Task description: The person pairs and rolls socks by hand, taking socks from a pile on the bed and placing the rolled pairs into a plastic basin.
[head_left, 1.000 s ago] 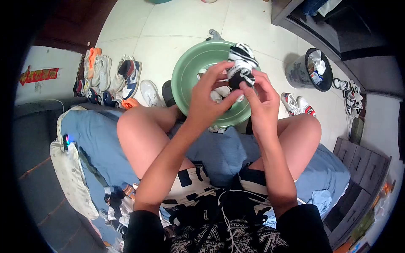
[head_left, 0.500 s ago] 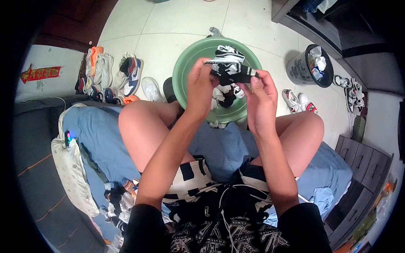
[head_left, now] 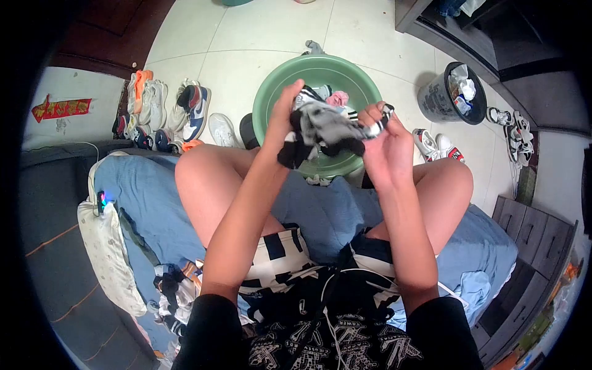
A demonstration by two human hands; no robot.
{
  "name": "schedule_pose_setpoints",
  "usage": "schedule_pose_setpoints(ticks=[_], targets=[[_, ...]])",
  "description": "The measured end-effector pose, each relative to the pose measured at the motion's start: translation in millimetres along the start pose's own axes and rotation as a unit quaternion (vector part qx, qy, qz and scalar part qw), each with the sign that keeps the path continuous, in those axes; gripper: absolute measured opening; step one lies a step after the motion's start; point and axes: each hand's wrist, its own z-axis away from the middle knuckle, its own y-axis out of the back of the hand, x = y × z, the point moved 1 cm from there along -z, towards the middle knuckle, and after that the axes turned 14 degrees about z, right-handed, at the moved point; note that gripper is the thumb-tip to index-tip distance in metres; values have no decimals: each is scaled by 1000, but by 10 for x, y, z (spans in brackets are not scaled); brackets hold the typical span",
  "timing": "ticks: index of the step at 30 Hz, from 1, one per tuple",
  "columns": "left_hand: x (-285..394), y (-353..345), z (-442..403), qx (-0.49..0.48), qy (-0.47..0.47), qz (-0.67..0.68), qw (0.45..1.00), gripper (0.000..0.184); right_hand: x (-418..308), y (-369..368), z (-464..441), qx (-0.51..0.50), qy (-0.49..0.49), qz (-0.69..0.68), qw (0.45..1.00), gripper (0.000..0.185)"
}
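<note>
Black-and-white socks (head_left: 327,126), blurred by motion, are stretched between my two hands above a green basin (head_left: 264,92). My left hand (head_left: 282,117) is closed on their left end, and one dark part hangs down by the wrist. The fingers of my right hand (head_left: 385,132) are curled round the striped right end. Inside the basin, behind the socks, a pink cloth item (head_left: 337,98) and some pale ones show; the rest of its contents is covered by the socks.
Rows of shoes (head_left: 155,102) stand on the floor at the left. A bin (head_left: 439,98) with crumpled tissue is at the right, with white shoes (head_left: 449,148) below it. Clothes (head_left: 176,293) lie on the blue bedding (head_left: 320,216). Grey drawers (head_left: 530,240) are at the far right.
The bunched black-and-white bundle has been pulled apart and spread out between my hands. It has come lower and nearer to me, and the pink item in the basin is now in sight.
</note>
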Motion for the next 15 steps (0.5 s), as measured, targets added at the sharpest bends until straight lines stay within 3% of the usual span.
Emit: schedule_pose_setpoints(ticks=[1, 2, 8, 10, 12, 14, 15], targets=[[30, -21, 37, -41, -51, -4, 998, 34, -37, 54, -28, -16, -9, 2, 1000, 11], [53, -32, 95, -20, -3, 83, 996, 32, -73, 112, -49, -32, -18, 4, 999, 11], [24, 73, -5, 14, -37, 63, 997, 30, -72, 163, -74, -70, -35, -11, 997, 10], [56, 152, -59, 3, -78, 52, 996, 31, -67, 112, -59, 12, -31, 3, 999, 11], [44, 199, -70, -3, -77, 57, 995, 25, -46, 155, -84, 28, -34, -4, 999, 11], [38, 248, -104, 25, -169, -142, 975, 16, -29, 260, -122, 45, -37, -9, 998, 12], [28, 294, -138, 16, -195, -237, 952, 12, -39, 301, -134, 7, -62, -61, 996, 11]])
